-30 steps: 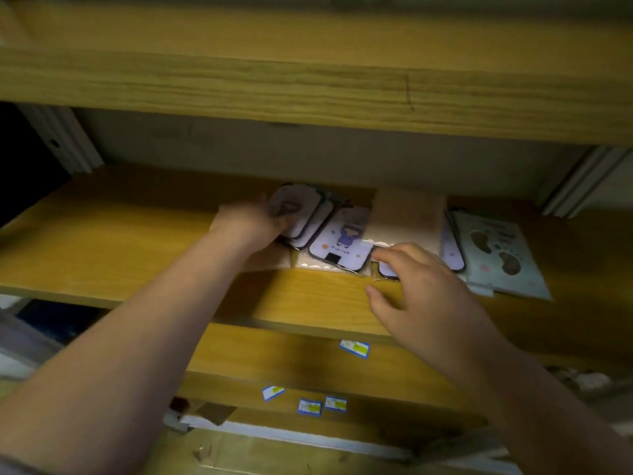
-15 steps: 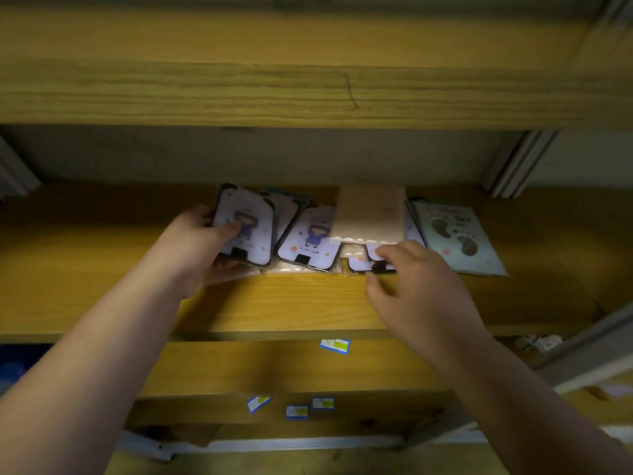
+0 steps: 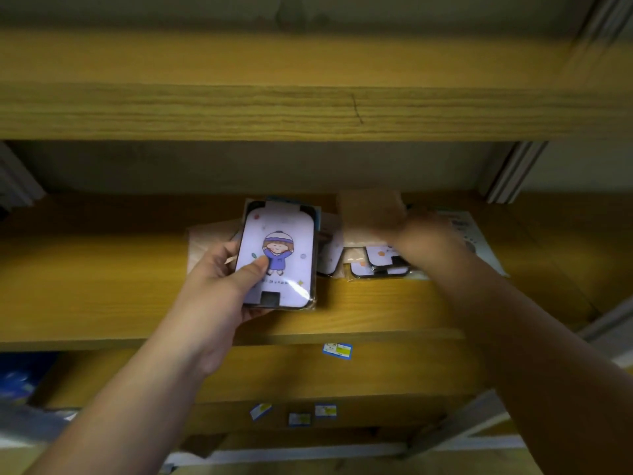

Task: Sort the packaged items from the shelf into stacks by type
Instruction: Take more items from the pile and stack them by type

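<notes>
Head view: left hand [image 3: 219, 272] fingers clamp one case [image 3: 278, 258] at centre; right hand [image 3: 416, 234], blurred, grip unclear, over the unsorted pile [image 3: 376, 265]; sorting barely begun.

Left hand [image 3: 222, 279] is gripping a packaged case [image 3: 278, 258], thumb pressing across its front, fingers wrapping behind, forearm angling up from lower left. Right hand [image 3: 416, 240] is reaching further in, motion-blurred, palm down with fingers extending forward; whether it is closing on anything is unclear. Both forearms are bare.
</notes>
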